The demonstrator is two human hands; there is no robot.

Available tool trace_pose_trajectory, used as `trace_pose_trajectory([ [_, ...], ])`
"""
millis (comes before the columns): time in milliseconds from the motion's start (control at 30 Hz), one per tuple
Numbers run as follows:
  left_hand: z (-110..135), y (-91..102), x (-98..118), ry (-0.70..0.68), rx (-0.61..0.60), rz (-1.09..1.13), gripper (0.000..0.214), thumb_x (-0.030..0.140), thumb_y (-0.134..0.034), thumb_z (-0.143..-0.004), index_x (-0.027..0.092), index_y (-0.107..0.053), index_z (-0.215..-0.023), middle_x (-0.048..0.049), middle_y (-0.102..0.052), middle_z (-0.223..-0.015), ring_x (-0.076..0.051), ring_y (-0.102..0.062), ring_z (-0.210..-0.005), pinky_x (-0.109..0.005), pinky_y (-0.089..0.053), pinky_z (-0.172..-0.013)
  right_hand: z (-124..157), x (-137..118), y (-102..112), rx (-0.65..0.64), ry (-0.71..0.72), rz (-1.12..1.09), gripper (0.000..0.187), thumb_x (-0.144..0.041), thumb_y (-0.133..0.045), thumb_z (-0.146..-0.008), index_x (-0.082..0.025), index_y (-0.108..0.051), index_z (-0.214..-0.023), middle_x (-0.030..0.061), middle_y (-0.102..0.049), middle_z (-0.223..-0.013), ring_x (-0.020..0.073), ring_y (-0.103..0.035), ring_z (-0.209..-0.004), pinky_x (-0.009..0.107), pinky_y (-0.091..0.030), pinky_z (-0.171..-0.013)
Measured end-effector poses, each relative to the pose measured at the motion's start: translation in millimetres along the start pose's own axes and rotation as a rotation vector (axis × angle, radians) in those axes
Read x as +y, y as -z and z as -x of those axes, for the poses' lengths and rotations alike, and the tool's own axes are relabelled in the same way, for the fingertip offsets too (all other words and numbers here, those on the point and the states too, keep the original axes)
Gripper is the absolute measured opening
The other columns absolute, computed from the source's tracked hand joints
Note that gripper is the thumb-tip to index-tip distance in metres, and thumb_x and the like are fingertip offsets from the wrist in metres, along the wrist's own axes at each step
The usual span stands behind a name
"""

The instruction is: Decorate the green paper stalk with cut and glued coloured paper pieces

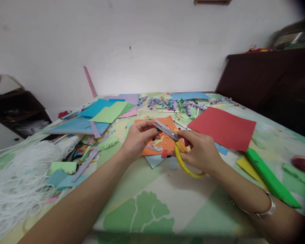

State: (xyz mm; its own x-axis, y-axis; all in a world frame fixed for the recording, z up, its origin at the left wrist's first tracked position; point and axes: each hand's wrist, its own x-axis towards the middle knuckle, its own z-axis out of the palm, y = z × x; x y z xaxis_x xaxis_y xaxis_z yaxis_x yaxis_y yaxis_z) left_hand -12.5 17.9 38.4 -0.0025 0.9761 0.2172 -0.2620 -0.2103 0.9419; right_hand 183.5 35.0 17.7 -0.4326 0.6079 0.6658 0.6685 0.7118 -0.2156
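My right hand [202,150] grips yellow-handled scissors [179,149], fingers through the loops, with the metal blades pointing up and left. My left hand [138,137] is closed in a pinch at the blade tips; what it holds is too small to name. Both hands hover over an orange paper sheet [167,123] strewn with small coloured scraps. A silver bangle [265,206] sits on my right wrist.
A red sheet [225,127] lies right of the hands, a green folded strip [270,178] at the near right. Blue and green sheets [101,113] lie at the left, curled paper bits [175,103] at the back, and a white string tangle [17,176] at the near left.
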Motion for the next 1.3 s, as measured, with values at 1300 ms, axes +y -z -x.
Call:
trace_pose_trajectory([
  [1300, -4.0, 3.7, -0.2, 0.035, 0.035, 0.018, 0.009, 0.013, -0.069, -0.060, 0.013, -0.066, -0.068, 0.0011, -0.059, -0.058, -0.007, -0.049, -0.050, -0.022, -0.038, -0.052, -3.6, 1.4, 3.4, -0.131, -0.133, -0.087, 0.042, -0.051, -0.068, -0.066, -0.020, -0.065, -0.094, 0.0003, -0.060, -0.064, 0.0127, -0.050, -0.052, 0.023, -0.030, -0.050],
])
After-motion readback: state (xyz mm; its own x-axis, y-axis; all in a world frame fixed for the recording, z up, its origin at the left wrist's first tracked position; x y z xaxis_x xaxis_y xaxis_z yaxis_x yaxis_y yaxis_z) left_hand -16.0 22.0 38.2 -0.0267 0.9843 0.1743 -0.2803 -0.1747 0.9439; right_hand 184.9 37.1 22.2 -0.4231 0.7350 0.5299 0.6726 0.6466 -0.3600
